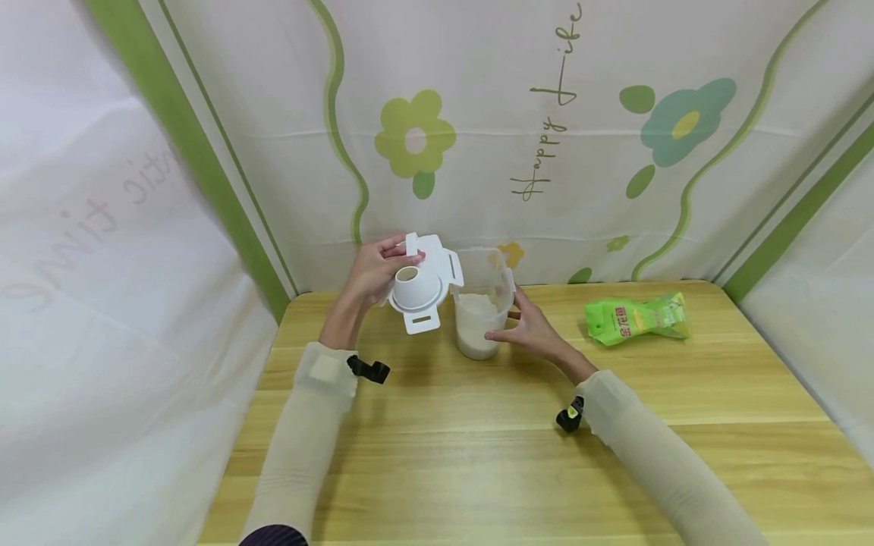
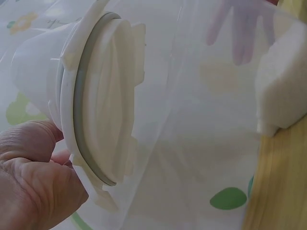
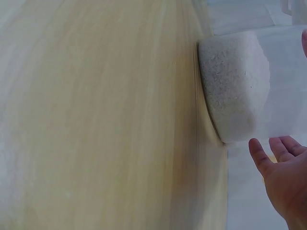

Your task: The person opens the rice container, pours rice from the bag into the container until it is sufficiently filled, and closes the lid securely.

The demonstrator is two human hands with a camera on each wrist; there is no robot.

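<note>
The left hand grips the white lid at its left edge, fingers and thumb curled around it, with the spout facing the head camera and the lid well tilted. The right hand holds the clear plastic container from the right, thumb on the near side and fingers bent around the far side. The container stands upright on the wooden table, uncovered, its lower part filled with what looks like white rice. The lid is just beside the container's left rim; whether its slotted tab touches the rim, I cannot tell.

Whether the lid is coming or going, the step in hand seems to call for two steady hands. The right would do best to brace the container low, near the level of the grain, so that the base stays flat and the thin wall is not squeezed. The left should pinch only the lid's outer edge, away from the grey gasket on the underside, since grit on that seal could spoil the fit. Bringing the lid level before it crosses the rim should stop the tabs from snagging.

As for writing, the green packet on the right carries reddish characters that appear to read 金龙鱼. The back curtain says "Happy Life", running sideways; the left curtain shows a mirrored "ntic time". No lettering shows on the lid or container
</note>
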